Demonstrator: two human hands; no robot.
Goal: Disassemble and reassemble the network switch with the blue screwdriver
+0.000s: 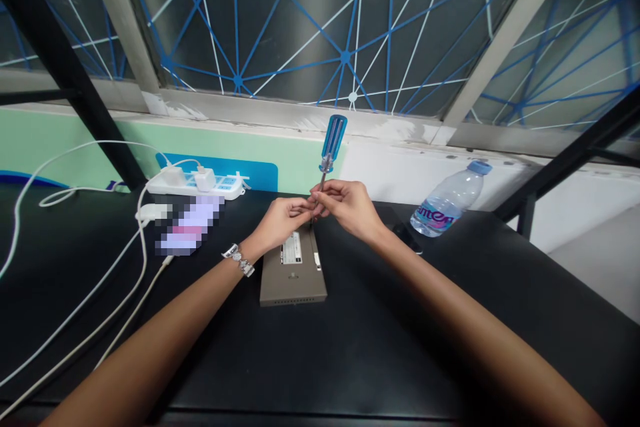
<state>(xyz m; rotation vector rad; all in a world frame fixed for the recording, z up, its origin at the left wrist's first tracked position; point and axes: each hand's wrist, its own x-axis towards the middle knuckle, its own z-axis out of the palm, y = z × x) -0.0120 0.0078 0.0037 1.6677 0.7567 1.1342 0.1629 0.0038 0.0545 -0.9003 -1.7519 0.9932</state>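
Observation:
A screwdriver (334, 137) with a clear blue handle stands nearly upright, leaning slightly to the right at its top. My right hand (353, 207) is closed in a pinch on its metal shaft, below the handle. Against the right fingertips, my left hand (280, 223) is also pinched closed beside the lower shaft; whatever lies between its fingers is hidden. Beneath both hands, a flat grey-brown device casing (293, 287) with a white label lies on the black table. Its far end is partly covered by my hands, and the screwdriver's tip is hard to make out there.
A white power strip (230, 188) with plugged-in chargers sits at the back left. Near it lie a blurred-out phone (193, 227) and loose white cables (145, 253). To the right are a tilted-looking water bottle (445, 203) and a dark flat object (407, 238) beside my right forearm.

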